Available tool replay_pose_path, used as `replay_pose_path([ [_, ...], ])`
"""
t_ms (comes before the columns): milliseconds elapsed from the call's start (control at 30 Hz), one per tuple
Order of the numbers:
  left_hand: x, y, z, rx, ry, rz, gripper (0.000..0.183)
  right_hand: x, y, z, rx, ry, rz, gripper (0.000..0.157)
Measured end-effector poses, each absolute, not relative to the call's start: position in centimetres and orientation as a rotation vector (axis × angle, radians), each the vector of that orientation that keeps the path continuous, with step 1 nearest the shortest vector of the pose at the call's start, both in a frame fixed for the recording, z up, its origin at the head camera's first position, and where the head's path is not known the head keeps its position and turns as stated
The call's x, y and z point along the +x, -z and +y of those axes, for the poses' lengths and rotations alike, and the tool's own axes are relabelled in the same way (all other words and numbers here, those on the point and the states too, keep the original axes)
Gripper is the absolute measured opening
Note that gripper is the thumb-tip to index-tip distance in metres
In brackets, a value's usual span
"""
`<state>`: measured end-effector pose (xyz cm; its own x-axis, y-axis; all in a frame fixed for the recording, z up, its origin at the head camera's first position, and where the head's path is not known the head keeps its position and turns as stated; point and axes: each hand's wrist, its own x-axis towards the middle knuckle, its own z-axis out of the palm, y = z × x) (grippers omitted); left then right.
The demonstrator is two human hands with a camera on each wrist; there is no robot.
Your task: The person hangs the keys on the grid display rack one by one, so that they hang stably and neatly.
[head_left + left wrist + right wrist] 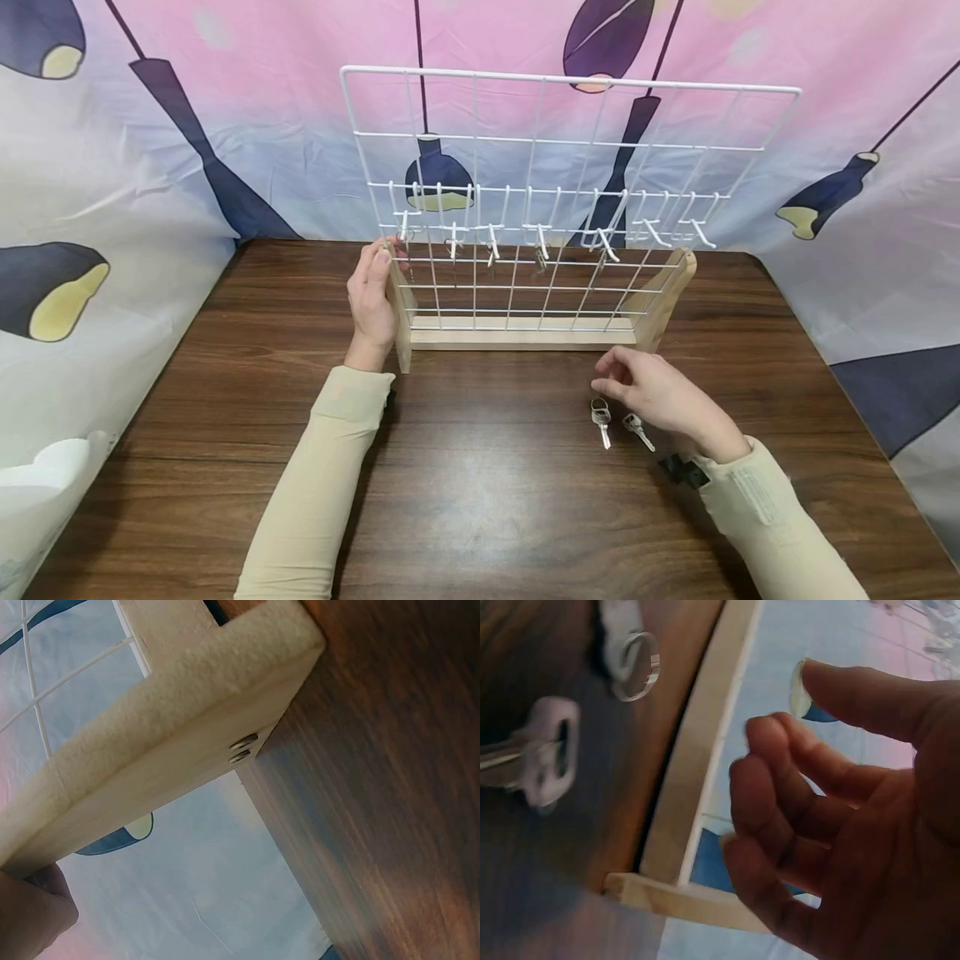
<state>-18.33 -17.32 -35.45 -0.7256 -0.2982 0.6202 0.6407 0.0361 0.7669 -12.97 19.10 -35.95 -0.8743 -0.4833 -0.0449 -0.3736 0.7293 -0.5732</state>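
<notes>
The rack was held by the left hand; keys in front seemed best pinched by the empty, half-spread right hand.

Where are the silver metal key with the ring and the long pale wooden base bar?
Silver metal key with the ring [603,430]: head view, upper part of its blade.
Long pale wooden base bar [522,339]: head view, middle of its front face.
</notes>
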Motion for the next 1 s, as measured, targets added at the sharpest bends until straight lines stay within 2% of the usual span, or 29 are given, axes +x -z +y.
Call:
replay_pose_path([
  [200,-18.3,35.5,-17.4,-0.348,1.749,-1.657,0.033,-12.7,37.0,19.1,-0.727,0.651,2.798,0.012],
  [500,-18.3,35.4,-17.3,-0.356,1.766,-1.639,0.036,-12.7,38.1,19.3,-0.765,0.582,2.775,0.017],
  [767,-18.3,35.4,-17.3,-0.361,1.787,-1.625,0.030,-13.1,38.7,19.2,-0.740,0.565,2.772,0.015],
  [1000,-18.4,35.5,-17.3,-0.361,1.805,-1.604,0.033,-13.1,38.8,19.1,-0.743,0.562,2.767,0.013],
])
